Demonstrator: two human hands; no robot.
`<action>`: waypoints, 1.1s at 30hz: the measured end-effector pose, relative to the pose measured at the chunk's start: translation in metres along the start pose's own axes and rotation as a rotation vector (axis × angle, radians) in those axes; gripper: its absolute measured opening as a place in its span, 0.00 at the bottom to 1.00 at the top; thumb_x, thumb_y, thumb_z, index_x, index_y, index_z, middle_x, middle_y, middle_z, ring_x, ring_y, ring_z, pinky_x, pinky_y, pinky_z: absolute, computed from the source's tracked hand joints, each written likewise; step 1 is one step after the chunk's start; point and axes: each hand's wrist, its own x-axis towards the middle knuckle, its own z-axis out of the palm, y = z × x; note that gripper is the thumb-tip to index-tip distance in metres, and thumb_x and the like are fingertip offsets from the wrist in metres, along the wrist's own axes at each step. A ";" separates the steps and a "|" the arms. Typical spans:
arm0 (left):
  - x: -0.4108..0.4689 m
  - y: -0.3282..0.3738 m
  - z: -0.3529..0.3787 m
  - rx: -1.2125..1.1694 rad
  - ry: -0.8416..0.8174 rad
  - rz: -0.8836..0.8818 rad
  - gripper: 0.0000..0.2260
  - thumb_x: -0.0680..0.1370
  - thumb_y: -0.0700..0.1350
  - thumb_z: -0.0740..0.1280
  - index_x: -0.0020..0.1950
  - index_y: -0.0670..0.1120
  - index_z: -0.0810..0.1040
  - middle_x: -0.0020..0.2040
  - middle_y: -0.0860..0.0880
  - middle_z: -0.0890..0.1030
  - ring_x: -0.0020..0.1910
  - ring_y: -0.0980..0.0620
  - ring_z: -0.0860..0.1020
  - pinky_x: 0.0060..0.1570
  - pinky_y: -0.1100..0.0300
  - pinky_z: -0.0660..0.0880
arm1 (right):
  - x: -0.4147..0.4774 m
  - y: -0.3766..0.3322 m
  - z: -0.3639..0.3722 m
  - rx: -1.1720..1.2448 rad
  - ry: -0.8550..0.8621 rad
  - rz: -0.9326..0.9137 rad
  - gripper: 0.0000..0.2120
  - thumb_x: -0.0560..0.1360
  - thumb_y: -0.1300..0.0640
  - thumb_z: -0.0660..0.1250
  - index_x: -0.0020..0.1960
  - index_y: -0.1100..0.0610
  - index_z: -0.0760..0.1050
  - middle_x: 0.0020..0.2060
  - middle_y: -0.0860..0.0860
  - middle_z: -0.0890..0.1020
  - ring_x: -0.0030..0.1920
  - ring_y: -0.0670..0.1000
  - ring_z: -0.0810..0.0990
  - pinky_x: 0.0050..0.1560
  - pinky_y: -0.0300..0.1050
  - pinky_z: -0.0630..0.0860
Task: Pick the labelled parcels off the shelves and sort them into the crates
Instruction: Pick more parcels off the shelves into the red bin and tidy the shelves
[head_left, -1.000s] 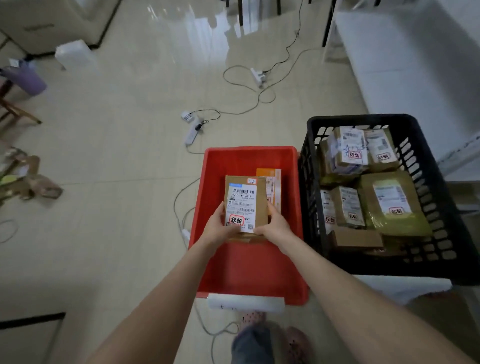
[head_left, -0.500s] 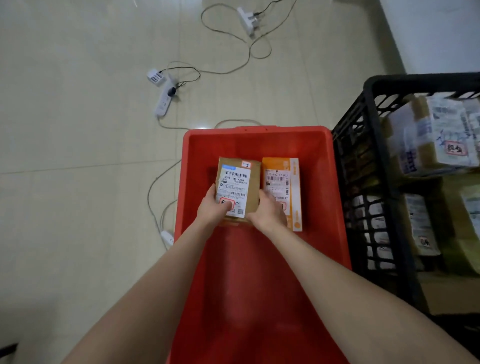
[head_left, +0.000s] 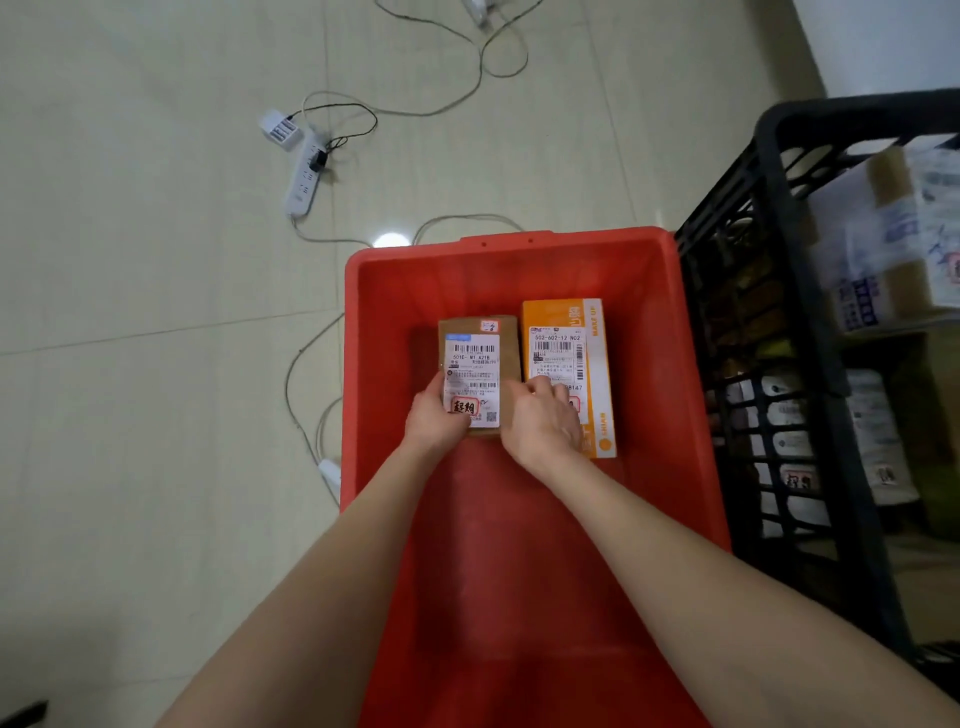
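Reaching down into the red plastic crate (head_left: 670, 364), the left hand (head_left: 435, 421) and the right hand (head_left: 540, 421) grip the near end of a brown cardboard parcel with a white shipping label (head_left: 480, 364), one on each side. It lies deep in that crate, just beside an orange box with a white label (head_left: 576, 358). A black lattice plastic crate (head_left: 779, 291) of labelled parcels touches the red crate's right wall, and a white power strip (head_left: 304, 179) lies on the floor beyond its far left corner.
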 end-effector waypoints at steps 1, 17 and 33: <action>-0.004 0.002 -0.002 0.090 -0.004 0.040 0.26 0.72 0.38 0.67 0.70 0.49 0.70 0.61 0.49 0.78 0.60 0.49 0.76 0.54 0.61 0.72 | -0.004 0.002 -0.003 0.007 0.009 0.006 0.25 0.75 0.57 0.65 0.71 0.49 0.65 0.67 0.52 0.67 0.66 0.57 0.64 0.65 0.51 0.66; -0.140 0.146 0.020 1.081 -0.040 0.522 0.40 0.73 0.47 0.71 0.78 0.50 0.50 0.77 0.46 0.55 0.73 0.44 0.61 0.65 0.49 0.67 | -0.143 0.051 -0.132 0.049 0.214 0.055 0.29 0.76 0.55 0.64 0.75 0.49 0.58 0.70 0.52 0.63 0.69 0.56 0.61 0.66 0.51 0.65; -0.474 0.255 0.201 1.178 -0.167 1.127 0.39 0.75 0.53 0.69 0.78 0.49 0.50 0.77 0.45 0.54 0.75 0.43 0.57 0.68 0.48 0.66 | -0.514 0.249 -0.195 0.141 0.551 0.505 0.34 0.75 0.47 0.66 0.76 0.49 0.54 0.73 0.53 0.60 0.71 0.57 0.61 0.66 0.54 0.66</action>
